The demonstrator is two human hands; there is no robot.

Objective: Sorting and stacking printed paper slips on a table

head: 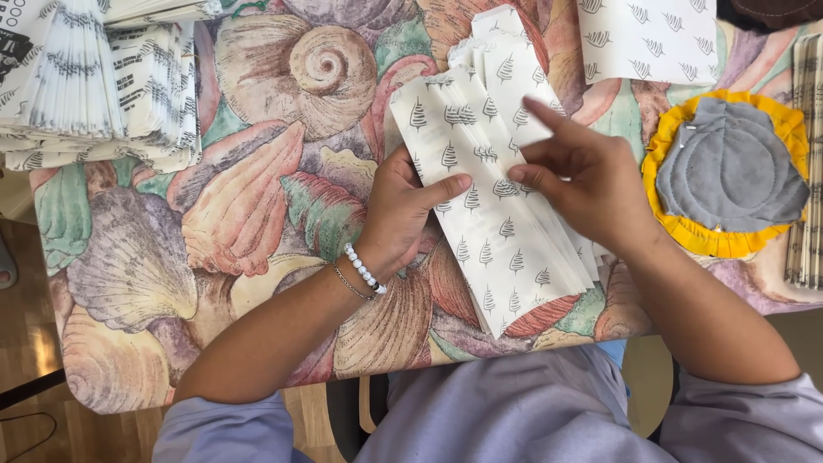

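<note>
View from above of a person seated at a table covered by a cloth printed with large seashells in tan, pink and green. At centre lies a fanned stack of long white paper bags printed with small grey leaf motifs, running diagonally from upper left to lower right, its lower end near the table's front edge.

The left hand rests on the left edge of the stack; its thumb lies flat on the top bag, pinning it, while the other fingers are tucked under or behind the edge and cannot be seen clearly. The wrist carries a bracelet of white beads and, just beside it, a thin chain bracelet.

The right hand sits over the right side of the stack, loosely curled. Its forefinger points up and to the left across the bags, and its thumb and middle finger meet at the paper; whether they pinch a single bag I cannot tell.

Further items: at upper left, a large pile of folded white paper bags with black striped print; at upper right, a separate sheet of the same leaf-printed white paper; at right, a round grey fabric piece with a frilled yellow border. Both forearms emerge from pale lilac sleeves.
</note>
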